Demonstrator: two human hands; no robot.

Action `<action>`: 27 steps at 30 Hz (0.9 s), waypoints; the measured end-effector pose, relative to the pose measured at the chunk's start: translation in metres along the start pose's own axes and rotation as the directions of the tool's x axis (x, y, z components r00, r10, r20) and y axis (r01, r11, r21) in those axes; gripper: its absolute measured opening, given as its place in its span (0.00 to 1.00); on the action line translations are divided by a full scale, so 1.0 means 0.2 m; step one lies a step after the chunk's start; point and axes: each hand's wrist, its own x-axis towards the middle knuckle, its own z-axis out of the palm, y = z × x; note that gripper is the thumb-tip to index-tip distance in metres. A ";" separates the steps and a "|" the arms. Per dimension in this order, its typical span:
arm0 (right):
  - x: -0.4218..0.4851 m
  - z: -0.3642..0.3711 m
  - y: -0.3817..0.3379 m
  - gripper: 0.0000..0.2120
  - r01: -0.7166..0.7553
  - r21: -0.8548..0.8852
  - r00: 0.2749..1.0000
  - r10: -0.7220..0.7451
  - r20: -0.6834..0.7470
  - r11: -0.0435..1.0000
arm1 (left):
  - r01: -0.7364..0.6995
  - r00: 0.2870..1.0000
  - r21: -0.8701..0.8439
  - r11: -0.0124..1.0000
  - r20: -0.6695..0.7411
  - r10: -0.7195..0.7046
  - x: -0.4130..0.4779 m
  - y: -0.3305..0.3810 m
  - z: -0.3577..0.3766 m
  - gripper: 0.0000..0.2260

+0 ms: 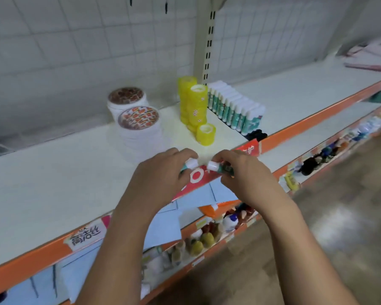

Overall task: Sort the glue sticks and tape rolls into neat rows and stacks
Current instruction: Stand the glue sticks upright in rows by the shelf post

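Note:
My left hand [161, 175] grips a glue stick [190, 164] with a white cap and teal body over the shelf's front edge. My right hand [244, 175] holds a second glue stick [217, 166], its white cap pointing left toward the first. Farther back on the white shelf [53, 177] a row of upright teal-and-white glue sticks [238, 108] runs front to back. Left of that row stand stacks of yellow tape rolls [195, 104], with a single yellow roll [206, 134] in front. Two stacks of wide white tape rolls [139, 126] stand further left.
The shelf has an orange front rail [42, 254] with paper labels and a red sign [207, 176]. A slotted upright post [209, 40] rises behind the tape. Lower shelves [207, 236] hold small bottles and goods. Pink packets [374, 56] lie at the far right.

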 end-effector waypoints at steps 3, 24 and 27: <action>0.02 -0.08 0.19 0.19 -0.032 -0.001 0.999 0.032 -0.005 1.000 | -0.010 1.000 -0.018 1.000 0.024 0.010 0.14 0.14 0.08 0.13; 0.36 -0.25 0.64 0.15 -0.144 0.002 0.985 0.144 -0.097 0.990 | -0.084 0.994 -0.016 0.996 0.072 0.085 0.82 0.33 0.40 0.08; 0.42 -0.24 0.68 0.16 -0.145 -0.015 0.988 0.144 -0.054 0.989 | -0.052 0.996 -0.008 0.999 0.073 0.053 0.85 0.33 0.44 0.10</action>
